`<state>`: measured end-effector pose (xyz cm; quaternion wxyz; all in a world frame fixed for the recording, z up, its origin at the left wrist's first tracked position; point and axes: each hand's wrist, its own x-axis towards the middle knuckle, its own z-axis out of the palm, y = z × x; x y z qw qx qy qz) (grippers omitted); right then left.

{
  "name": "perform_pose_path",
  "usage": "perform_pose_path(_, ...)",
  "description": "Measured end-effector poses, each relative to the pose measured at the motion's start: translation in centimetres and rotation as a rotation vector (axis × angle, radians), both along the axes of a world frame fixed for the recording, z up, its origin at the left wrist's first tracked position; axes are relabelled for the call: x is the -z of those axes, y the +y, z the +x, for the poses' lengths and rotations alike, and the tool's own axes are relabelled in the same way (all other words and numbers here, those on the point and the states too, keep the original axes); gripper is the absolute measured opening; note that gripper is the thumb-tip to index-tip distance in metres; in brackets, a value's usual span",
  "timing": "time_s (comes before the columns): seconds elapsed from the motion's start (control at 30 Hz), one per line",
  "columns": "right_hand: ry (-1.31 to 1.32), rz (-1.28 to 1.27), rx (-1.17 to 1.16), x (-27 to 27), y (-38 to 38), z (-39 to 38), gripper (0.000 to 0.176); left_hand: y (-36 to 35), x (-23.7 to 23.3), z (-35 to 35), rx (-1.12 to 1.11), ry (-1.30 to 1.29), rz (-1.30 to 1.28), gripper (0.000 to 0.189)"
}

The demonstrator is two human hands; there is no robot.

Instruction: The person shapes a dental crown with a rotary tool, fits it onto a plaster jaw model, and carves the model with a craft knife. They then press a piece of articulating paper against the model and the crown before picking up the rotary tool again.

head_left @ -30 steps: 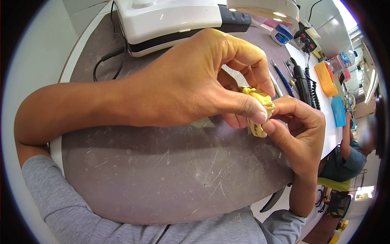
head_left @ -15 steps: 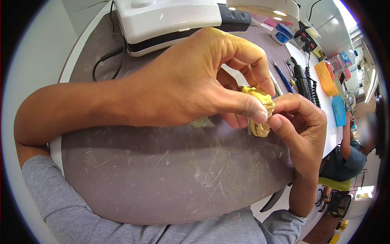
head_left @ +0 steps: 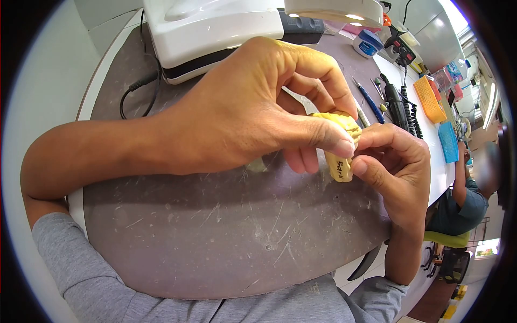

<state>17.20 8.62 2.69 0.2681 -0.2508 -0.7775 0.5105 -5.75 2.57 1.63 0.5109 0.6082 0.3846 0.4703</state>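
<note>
A yellow plaster dental cast [head_left: 340, 168] is held up over the bench, its side turned partly towards me with dark handwriting on it. My left hand [head_left: 253, 107] grips it between thumb and bent fingers, coming from the left and above. At the cast's right edge, my right hand [head_left: 401, 167] is closed, with thumb and forefinger pressed against the edge. Whether a small piece sits between those right fingertips is hidden. The left fingers cover much of the cast's back.
Beneath is a scratched grey-brown bench top [head_left: 226, 242]. A white machine [head_left: 215, 27] with a cable stands behind, near a round lamp [head_left: 334, 11]. To the right lie a blue-lidded jar [head_left: 368, 44], a black handpiece [head_left: 396, 102], an orange basket [head_left: 430, 99] and a blue basket [head_left: 448, 141]. Another person [head_left: 458, 212] sits far right.
The cast has turned slightly in my left hand, so more of the handwriting shows. Both hands have shifted a little to the left in view, and the right stays at the cast's edge.
</note>
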Motion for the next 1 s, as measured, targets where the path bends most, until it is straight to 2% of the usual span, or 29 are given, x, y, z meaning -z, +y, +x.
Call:
perform_pose_path(0.3, -0.013, -0.045, -0.015, -0.08, -0.06, -0.19, 0.022, -0.37, -0.44, -0.03, -0.041, 0.059, -0.03, 0.031)
perform_pose_path(0.67, -0.037, -0.121, -0.027, -0.43, -0.11, -0.22, 0.023, -0.23, -0.16, -0.07, -0.001, 0.015, 0.005, 0.03)
perform_pose_path(1.0, -0.044, 0.11, -0.01, 0.03, -0.16, -0.07, 0.017, -0.15, -0.11, -0.13, 0.024, 0.066, 0.012, 0.027)
